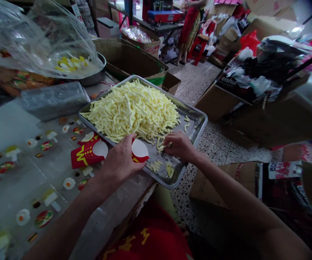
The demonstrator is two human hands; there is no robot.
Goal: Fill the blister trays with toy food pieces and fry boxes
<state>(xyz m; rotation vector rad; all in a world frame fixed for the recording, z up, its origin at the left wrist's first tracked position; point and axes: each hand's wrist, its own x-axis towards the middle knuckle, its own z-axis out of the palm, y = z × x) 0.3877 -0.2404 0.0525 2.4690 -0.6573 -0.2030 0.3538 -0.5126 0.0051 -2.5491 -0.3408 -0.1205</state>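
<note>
My left hand [120, 157] is closed around a red and white fry carton [139, 148], held at the near edge of a metal tray [201, 126]. A big heap of pale yellow fry-shaped pieces [134, 108] fills much of that tray. At the heap's near right side, my right hand [180, 144] has its fingers pinched together over a few of the pieces; what lies between the fingertips is partly hidden. More red cartons with yellow markings [86, 153] rest on the table left of my left hand. Small loose bits [156, 166] lie on the tray's bare near end.
Rows of tiny food-shaped pieces [44, 145] cover the table [96, 224] at left. Behind stand a clear plastic bag [60, 39], a roll of clear film [55, 99] and a cardboard box [128, 59]. More boxes [226, 180] stand at right. A person [189, 29] is at the back.
</note>
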